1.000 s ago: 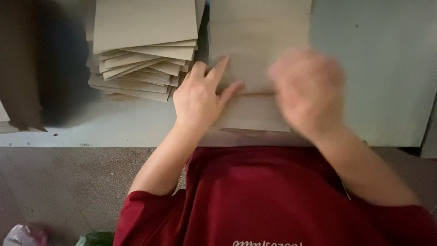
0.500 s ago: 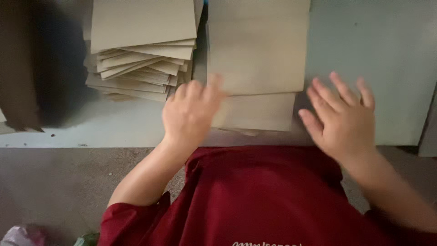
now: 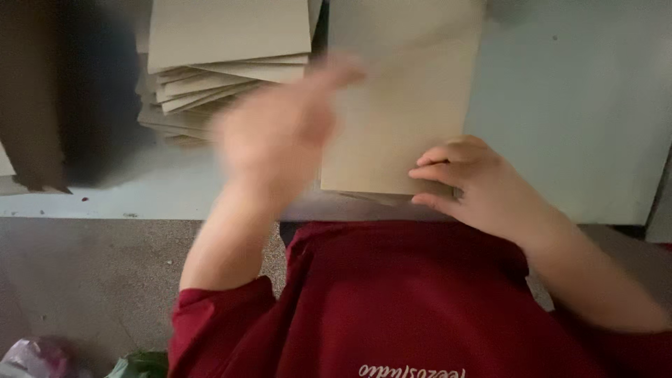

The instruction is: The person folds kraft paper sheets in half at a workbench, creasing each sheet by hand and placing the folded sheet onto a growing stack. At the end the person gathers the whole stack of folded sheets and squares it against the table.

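Note:
A flat tan cardboard sheet lies on the pale table in front of me. My right hand rests on its near right corner, fingers curled over the edge. My left hand is blurred in motion, raised over the left side of the sheet, next to the stack of tan cardboard sheets; its fingers look apart and nothing shows in it. My red shirt fills the bottom of the view.
The fanned stack stands at the back left of the table. A dark brown board leans at the far left. Grey floor lies below the table edge, with a crumpled plastic bag at the bottom left.
My right hand came in from the right and settled on the sheet's near right corner. My left hand lifted off the sheet's near edge and swung up toward the stack.

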